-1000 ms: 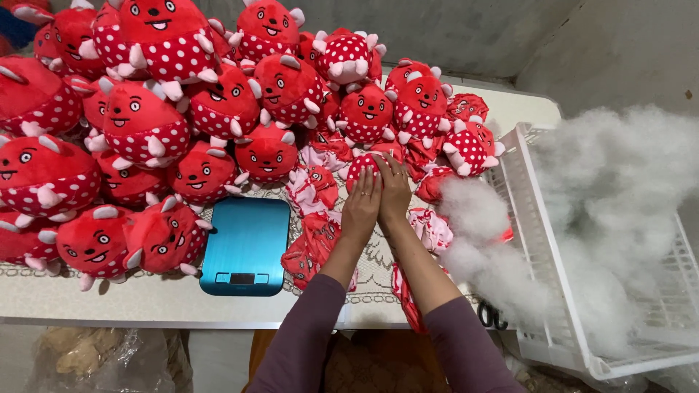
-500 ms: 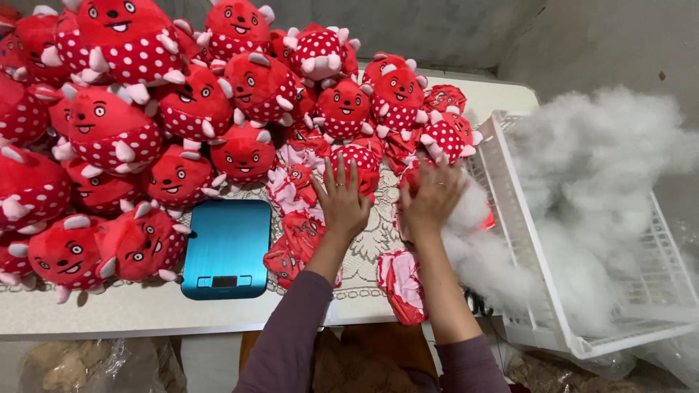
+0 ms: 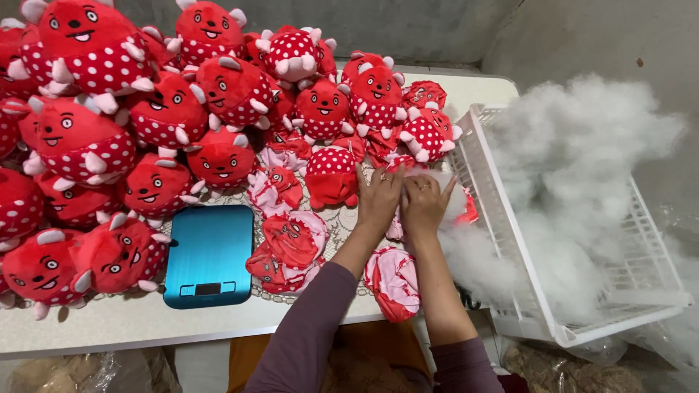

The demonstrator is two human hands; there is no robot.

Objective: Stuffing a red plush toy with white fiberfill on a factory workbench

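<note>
1. Pale tabletop ran across the near part of the view, with a rough grey wall behind it; clear bags of brownish material lay on the floor below the table edge.
2. Nearest the camera, two purple-sleeved forearms reached forward from the bottom edge, side by side.
3. A flat, unstuffed toy skin in red and pink lay at the table edge between the forearms.
4. Left of it, another limp skin rested on a lace mat, just beside a blue kitchen scale with a small dark display.
5. The left hand lay palm down, fingers extended and relaxed, pressing on a pink-and-red skin rather than clenching it.
6. The right hand, wearing a ring, touched the left one; its fingers were spread over the same skin and a tuft of white stuffing. Whether it pinched either one I could not tell.
7. To the right, a white plastic crate was tilted against the table, heaped with white fibre filling that spilled toward the hands.
8. Beyond the hands, a small stuffed red toy with white dots lay face down.
9. Farther back and to the left, a pile of finished red plush toys with smiling faces covered the table up to the wall.
</note>
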